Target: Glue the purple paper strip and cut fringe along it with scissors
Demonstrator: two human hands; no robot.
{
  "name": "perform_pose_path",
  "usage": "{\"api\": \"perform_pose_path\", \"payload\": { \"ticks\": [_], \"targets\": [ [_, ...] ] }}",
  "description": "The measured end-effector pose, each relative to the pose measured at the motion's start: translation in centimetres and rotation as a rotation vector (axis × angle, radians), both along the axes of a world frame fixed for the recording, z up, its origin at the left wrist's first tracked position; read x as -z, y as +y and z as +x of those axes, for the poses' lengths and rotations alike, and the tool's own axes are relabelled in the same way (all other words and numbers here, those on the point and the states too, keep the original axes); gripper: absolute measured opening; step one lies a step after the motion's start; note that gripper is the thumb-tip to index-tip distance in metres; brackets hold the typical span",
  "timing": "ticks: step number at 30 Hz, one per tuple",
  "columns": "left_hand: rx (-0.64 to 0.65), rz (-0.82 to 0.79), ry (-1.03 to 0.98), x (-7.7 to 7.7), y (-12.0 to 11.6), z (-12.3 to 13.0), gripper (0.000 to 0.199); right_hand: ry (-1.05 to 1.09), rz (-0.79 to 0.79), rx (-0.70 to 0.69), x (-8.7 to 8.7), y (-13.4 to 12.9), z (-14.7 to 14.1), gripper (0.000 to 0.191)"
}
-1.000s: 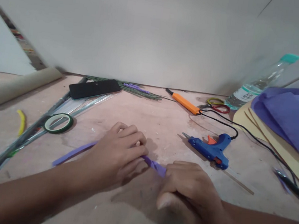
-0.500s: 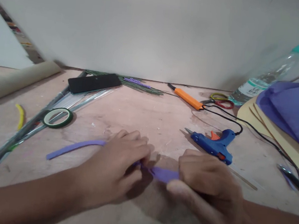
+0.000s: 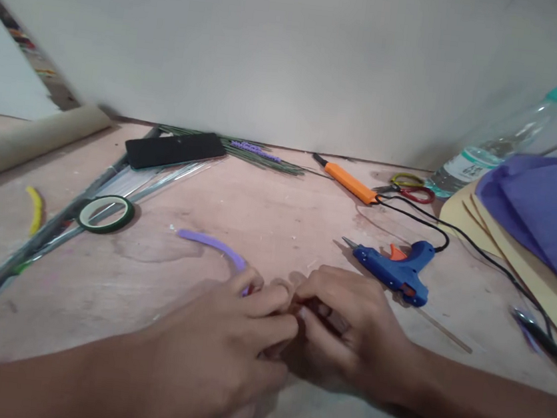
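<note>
A narrow purple strip [image 3: 212, 242], like paper or foam, curves out from under my left hand [image 3: 243, 339]. My left hand is closed around it, and a bit of purple also shows below that hand at the bottom edge. Pressed close against the left fingertips, my right hand [image 3: 350, 331] has thumb and forefinger pinched together. Whatever lies between those right fingertips is hidden by the fingers. Just beyond the right hand lies a blue glue gun [image 3: 397, 269] with an orange trigger.
Green tape [image 3: 107, 214], a black phone [image 3: 177, 150], green stems [image 3: 278, 163] and a cardboard tube [image 3: 35, 141] lie left and back. An orange cutter-like tool [image 3: 349, 182], scissors [image 3: 416, 191], a bottle [image 3: 486, 152], purple sheets [image 3: 549, 213] and a pen [image 3: 545, 340] are rightward.
My right hand has left the strip's right end and moved left, up against my left hand. The strip's free left end has swung rightward and away from me.
</note>
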State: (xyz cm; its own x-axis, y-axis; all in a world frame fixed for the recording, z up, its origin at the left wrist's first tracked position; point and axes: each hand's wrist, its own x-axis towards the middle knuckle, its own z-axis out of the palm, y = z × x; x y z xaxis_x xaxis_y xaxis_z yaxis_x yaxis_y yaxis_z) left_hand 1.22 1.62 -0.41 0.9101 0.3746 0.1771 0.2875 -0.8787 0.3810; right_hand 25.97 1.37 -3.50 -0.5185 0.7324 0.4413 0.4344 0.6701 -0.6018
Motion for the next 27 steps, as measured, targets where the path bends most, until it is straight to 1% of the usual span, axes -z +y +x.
{"api": "perform_pose_path", "payload": {
  "ticks": [2,3,6,8,9,10,12,13,14,15,17,18,20,23,27],
  "targets": [
    [-0.045,0.049,-0.036,0.6,-0.2,0.0,0.011,-0.011,-0.001,0.02,0.0,0.2,0.1,0.015],
    [-0.072,0.04,-0.048,0.9,-0.2,-0.1,0.014,-0.019,0.004,0.028,0.0,0.2,0.2,0.015],
    [-0.141,-0.084,-0.089,1.6,0.4,-0.2,0.021,-0.063,0.053,0.048,-0.4,0.6,1.2,0.015],
    [-0.161,-0.179,-0.128,1.9,1.1,-0.4,0.021,-0.112,0.11,0.089,-0.9,1.2,2.8,0.012],
    [-0.166,-0.191,-0.145,2.0,1.5,-0.4,0.02,-0.14,0.137,0.132,-1.1,1.5,3.9,0.012],
    [-0.17,-0.164,-0.161,2.0,1.8,-0.5,0.02,-0.174,0.153,0.184,-1.4,2.0,5.2,0.012],
    [-0.186,-0.004,-0.175,2.2,2.4,-0.6,0.019,-0.287,0.146,0.297,-2.0,2.9,8.3,0.01],
    [-0.195,0.072,-0.178,2.3,2.6,-0.7,0.018,-0.351,0.131,0.347,-2.3,3.3,9.9,0.012],
    [-0.193,0.102,-0.174,2.3,2.7,-0.7,0.017,-0.387,0.112,0.363,-2.5,3.8,11.5,0.016],
    [-0.19,0.107,-0.17,2.4,2.8,-0.6,0.017,-0.426,0.084,0.362,-2.7,4.1,13.0,0.023],
    [-0.188,0.071,-0.167,2.5,2.8,-0.4,0.017,-0.524,0.051,0.306,-3.0,4.7,15.5,0.034],
    [-0.19,0.055,-0.17,2.5,2.7,-0.3,0.017,-0.556,0.031,0.27,-3.0,4.8,16.5,0.038],
    [-0.19,0.033,-0.176,2.5,2.6,-0.2,0.016,-0.598,0.011,0.195,-3.2,5.0,17.9,0.04],
    [-0.15,-0.028,-0.178,2.5,2.5,-0.2,0.015,-0.63,0.004,0.148,-3.4,5.0,18.7,0.039],
    [-0.051,-0.163,-0.182,2.1,3.1,-0.5,0.016,-0.626,-0.006,0.149,-3.4,4.4,18.1,0.045]
  ]
}}
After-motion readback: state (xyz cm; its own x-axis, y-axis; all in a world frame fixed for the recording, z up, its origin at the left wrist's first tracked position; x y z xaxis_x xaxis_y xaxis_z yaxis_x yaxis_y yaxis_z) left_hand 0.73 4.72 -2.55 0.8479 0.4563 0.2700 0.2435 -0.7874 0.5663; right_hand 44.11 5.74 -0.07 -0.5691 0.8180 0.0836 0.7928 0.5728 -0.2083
